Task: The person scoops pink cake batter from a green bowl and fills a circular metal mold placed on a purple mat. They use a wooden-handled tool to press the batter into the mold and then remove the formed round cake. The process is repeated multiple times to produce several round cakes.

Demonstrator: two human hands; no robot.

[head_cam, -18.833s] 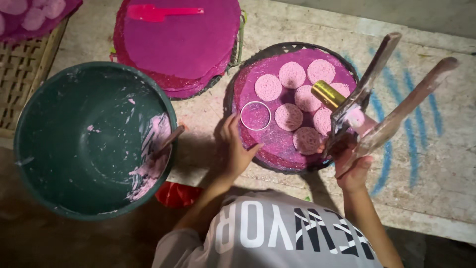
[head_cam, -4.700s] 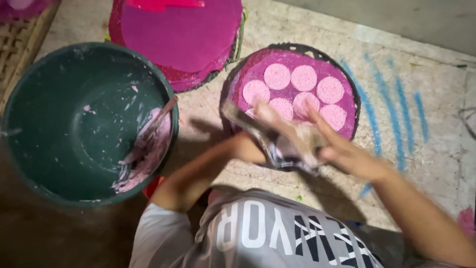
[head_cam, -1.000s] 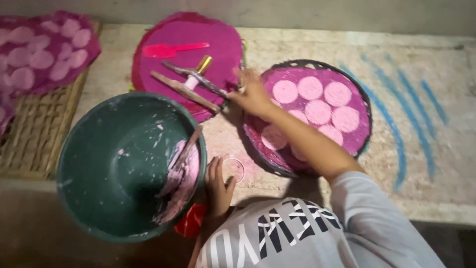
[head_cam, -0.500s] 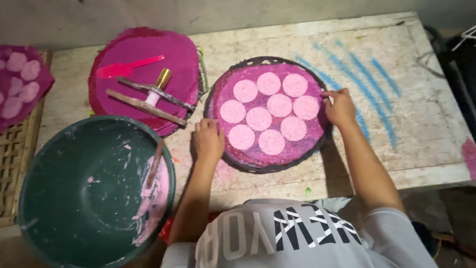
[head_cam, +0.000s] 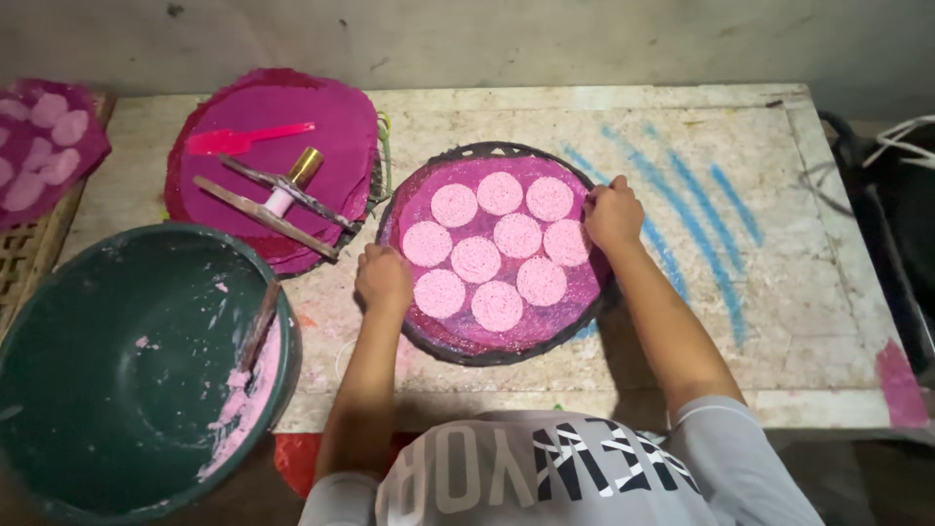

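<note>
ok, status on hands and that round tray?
Left hand and right hand grip opposite rims of round tray. Nine pink discs on its magenta cloth. Green basin sits left, apart; nothing blocking.

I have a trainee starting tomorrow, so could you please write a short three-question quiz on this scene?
1. How many pale pink discs lie on the round tray between the two hands?
2. True or false: the left hand and the right hand both rest at the rim of that tray.
3. What lies on the magenta stack behind the green basin? A) a pink spoon and a metal tool; B) a knife and a cup; C) nothing.

Key
1. Nine.
2. True, on opposite sides.
3. A.
</note>
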